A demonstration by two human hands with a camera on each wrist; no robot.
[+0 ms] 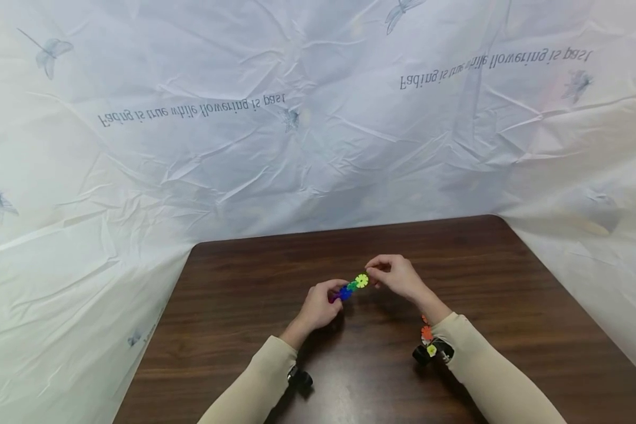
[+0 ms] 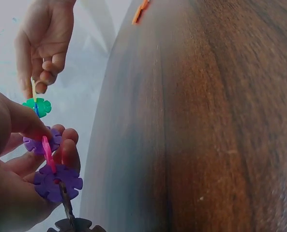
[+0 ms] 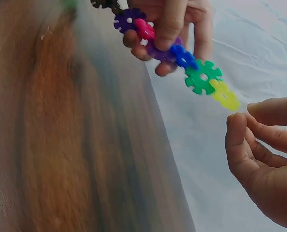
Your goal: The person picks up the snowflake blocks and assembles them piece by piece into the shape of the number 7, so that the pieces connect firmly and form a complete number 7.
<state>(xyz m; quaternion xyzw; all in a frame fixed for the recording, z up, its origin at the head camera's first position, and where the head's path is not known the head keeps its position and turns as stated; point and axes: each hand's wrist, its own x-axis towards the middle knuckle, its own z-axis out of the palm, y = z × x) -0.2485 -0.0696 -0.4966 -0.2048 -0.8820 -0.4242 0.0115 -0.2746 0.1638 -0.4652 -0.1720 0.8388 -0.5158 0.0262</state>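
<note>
A chain of linked notched plastic discs runs up and away from my left hand, which pinches it at a purple disc between thumb and fingers. Beyond that grip come a blue disc, a green disc and, at the far end, a yellow disc. On the other side hang a pink disc, another purple disc and a dark disc. My right hand holds nothing; its bent thumb and forefinger are just off the yellow disc's edge in the right wrist view.
Near my right wrist on the brown wooden table lie an orange disc and a small yellow piece, partly beside the black wrist camera. A pale printed sheet hangs behind and around the table.
</note>
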